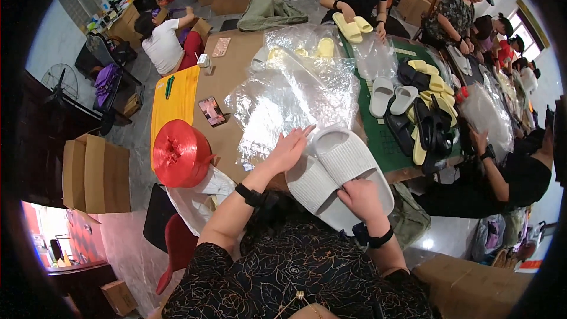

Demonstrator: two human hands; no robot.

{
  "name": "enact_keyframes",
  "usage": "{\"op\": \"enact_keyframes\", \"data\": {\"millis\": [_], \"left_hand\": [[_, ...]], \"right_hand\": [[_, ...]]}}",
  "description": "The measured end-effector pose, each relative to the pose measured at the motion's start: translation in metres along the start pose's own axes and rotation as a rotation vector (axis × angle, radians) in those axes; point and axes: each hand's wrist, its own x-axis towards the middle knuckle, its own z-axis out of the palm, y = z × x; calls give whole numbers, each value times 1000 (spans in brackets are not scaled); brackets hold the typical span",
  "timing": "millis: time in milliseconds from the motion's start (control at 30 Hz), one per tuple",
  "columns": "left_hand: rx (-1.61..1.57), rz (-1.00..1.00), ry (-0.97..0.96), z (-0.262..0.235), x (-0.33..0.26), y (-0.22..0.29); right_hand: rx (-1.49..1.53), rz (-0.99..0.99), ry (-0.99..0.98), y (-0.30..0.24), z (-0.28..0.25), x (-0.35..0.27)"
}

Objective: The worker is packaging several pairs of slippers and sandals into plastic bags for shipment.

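Note:
A pair of white slide slippers with ribbed straps is held at the table's near edge. My right hand is closed on them, its fingers tucked in at the straps where the two meet. My left hand has its fingers stretched out and lies at the near edge of the clear plastic bags, close against the left slipper. Whether its fingertips press on the plastic or hover just above cannot be made out. Through the shiny bags, yellow slippers show at the far side.
Left of the bags are a red twine roll, a phone and a yellow sheet. White, black and yellow slippers are heaped on the green mat at right. Several people work around the table; one holds yellow slippers.

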Motion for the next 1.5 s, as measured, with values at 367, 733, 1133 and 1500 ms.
{"op": "enact_keyframes", "data": {"millis": [367, 733, 1133, 1500], "left_hand": [[268, 107, -27, 6, -12, 8], [283, 573, -81, -2, -43, 71], [150, -237, 604, -18, -70, 6], [197, -662, 601, -3, -22, -7]], "right_hand": [[57, 251, 93, 14, 13, 25], [471, 296, 85, 12, 33, 107], [721, -149, -267, 14, 12, 45], [1247, 693, 190, 176, 36, 138]]}}
